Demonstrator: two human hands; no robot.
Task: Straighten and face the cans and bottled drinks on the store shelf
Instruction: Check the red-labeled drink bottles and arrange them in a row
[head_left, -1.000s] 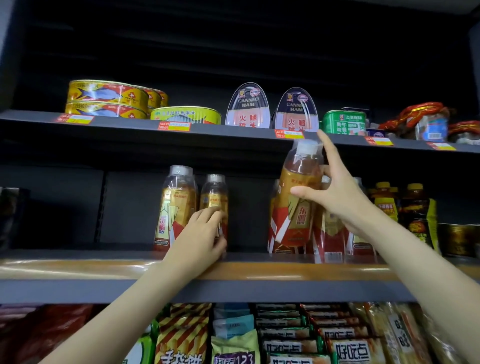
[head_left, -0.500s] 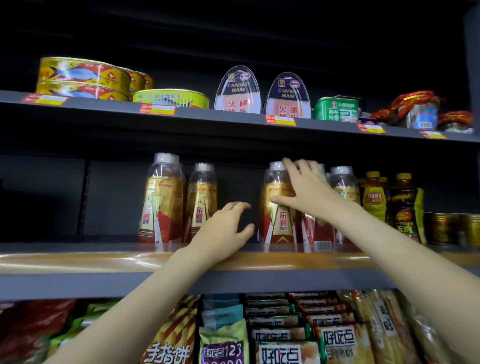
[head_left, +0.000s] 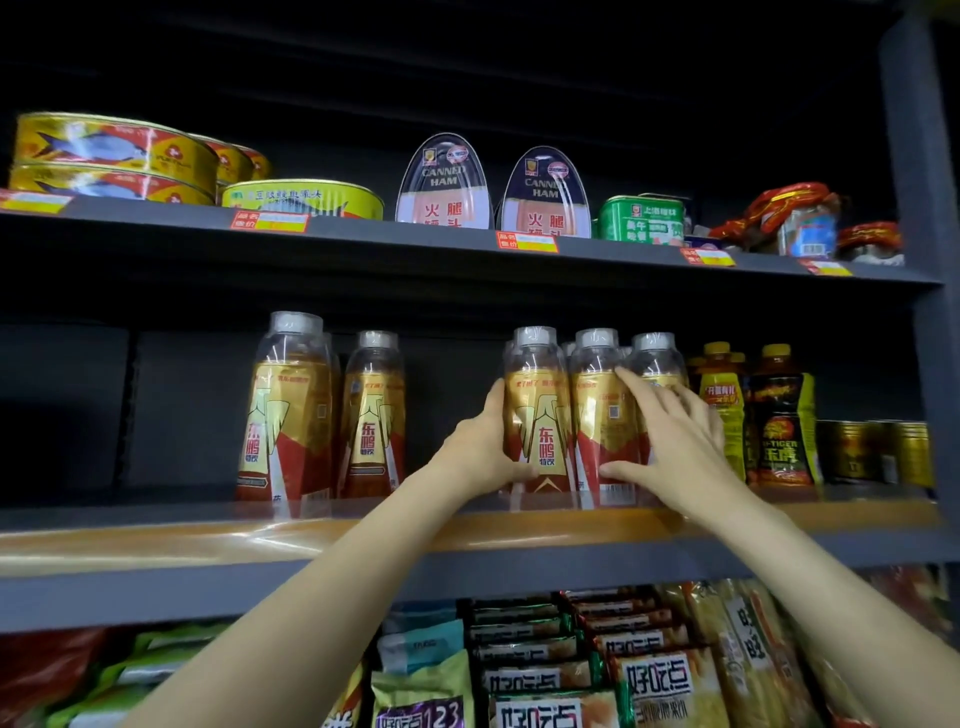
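— Both hands are up on the middle shelf (head_left: 467, 535). Her left hand (head_left: 480, 452) wraps the front bottle (head_left: 537, 415), thumb across its lower label, fingers curled round its far side.

— And the right hand (head_left: 670, 441)?

— Fingers spread fairly straight, laid against the second bottle (head_left: 597, 410) and the one at its 3 o'clock, pressing rather than gripping. All three stand upright, touching, at the shelf's front edge.

— Anything else in that row?

— Two matching bottles (head_left: 322, 410) stand well apart at 9 o'clock, and yellow-capped bottles (head_left: 722, 405) just beside the cluster at 3 o'clock. Fish cans (head_left: 114, 156) and ham tins (head_left: 493, 192) sit on the shelf at 12 o'clock.
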